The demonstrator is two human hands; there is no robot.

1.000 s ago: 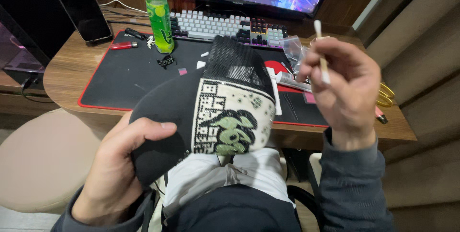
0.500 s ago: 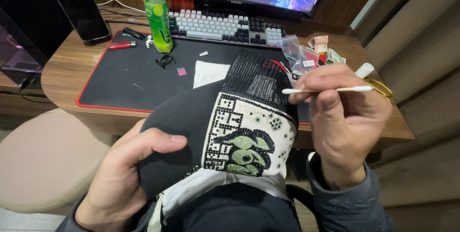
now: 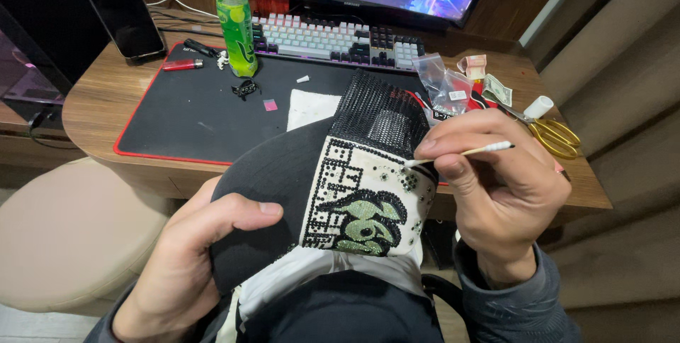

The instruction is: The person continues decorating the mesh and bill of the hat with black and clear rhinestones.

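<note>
The right hand (image 3: pixel 506 198), which held the thin stick (image 3: pixel 459 153) raised a second ago, now pinches it with its tip on the cap's (image 3: pixel 283 194) beaded panel (image 3: pixel 365 205), while the left hand (image 3: pixel 191 258) grips the brim.

Head view, steeply down, close over desk (image 3: pixel 99 113)
</note>
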